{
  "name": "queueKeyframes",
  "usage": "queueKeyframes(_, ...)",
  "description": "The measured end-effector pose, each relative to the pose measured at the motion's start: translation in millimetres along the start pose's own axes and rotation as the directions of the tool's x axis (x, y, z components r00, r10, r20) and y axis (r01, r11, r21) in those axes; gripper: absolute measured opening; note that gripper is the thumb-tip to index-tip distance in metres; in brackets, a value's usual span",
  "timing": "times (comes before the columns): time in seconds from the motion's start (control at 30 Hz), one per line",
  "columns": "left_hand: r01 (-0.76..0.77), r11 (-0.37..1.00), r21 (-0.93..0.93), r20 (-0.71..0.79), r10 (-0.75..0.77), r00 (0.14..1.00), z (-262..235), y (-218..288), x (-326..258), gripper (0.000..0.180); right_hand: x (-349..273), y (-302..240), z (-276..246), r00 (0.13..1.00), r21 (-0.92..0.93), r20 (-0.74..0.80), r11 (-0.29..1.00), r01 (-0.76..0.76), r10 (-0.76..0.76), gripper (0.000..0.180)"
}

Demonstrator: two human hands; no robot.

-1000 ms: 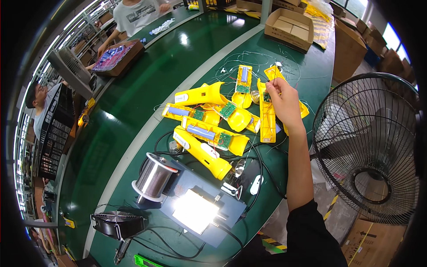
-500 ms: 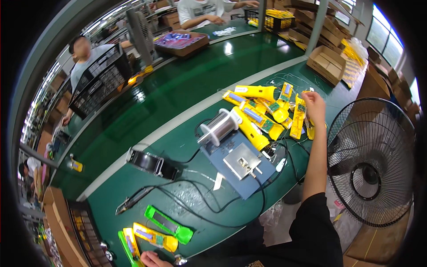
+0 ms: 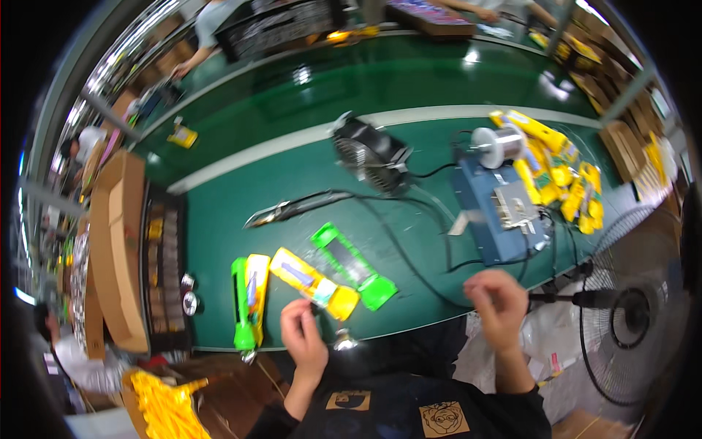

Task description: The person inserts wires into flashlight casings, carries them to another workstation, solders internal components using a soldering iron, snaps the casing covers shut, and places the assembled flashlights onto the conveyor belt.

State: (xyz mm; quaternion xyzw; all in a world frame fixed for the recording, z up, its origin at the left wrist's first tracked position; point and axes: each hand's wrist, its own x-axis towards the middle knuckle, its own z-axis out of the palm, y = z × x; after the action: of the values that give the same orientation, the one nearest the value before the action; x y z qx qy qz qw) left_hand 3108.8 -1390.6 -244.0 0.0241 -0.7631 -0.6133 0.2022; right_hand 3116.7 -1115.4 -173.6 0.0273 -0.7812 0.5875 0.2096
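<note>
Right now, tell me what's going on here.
A person's left hand is by a yellow casing, with a green casing to its right. The right hand is by the near edge of the table; whether either hand holds anything is unclear. A black-handled tool lies farther back, and more yellow casings are heaped at the right.

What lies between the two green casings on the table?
The head view shows a yellow casing, then, right of it, a second, slanted yellow casing.

Open yellow casing (image 3: 341, 301), a pale-green circuit board (image 3: 323, 291) apparently inside, lies slantwise beside a green casing (image 3: 376, 291).
</note>
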Motion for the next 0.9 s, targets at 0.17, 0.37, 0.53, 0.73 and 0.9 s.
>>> queueKeyframes(0.17,-0.047,0.996,0.071,0.012,0.046,0.999,-15.2,-3.5,-1.2,0.003,-21.3,1.3,77.3,0.982,-0.038,0.173,0.997,-0.065,0.071,0.011)
queueKeyframes(0.37,0.021,0.997,0.074,0.064,-0.026,0.998,-27.8,5.1,0.2,0.004,-19.0,-13.2,121.0,0.927,-0.283,0.341,0.923,0.261,-0.158,0.025)
queueKeyframes(0.53,0.032,0.994,0.106,0.172,-0.050,0.984,-31.7,4.2,-1.5,0.006,-5.4,-5.8,143.1,0.891,-0.356,0.433,0.884,0.304,-0.132,0.025)
queueKeyframes(0.73,0.029,0.996,0.087,0.207,-0.046,0.977,-29.8,9.2,1.1,0.005,-0.7,-3.2,151.7,0.922,-0.439,0.384,0.869,0.228,-0.048,0.023)
queueKeyframes(0.9,0.034,0.996,0.081,0.182,-0.048,0.982,-30.6,8.9,-2.1,0.005,-4.6,-4.0,161.5,0.945,-0.387,0.326,0.909,0.154,-0.022,0.020)
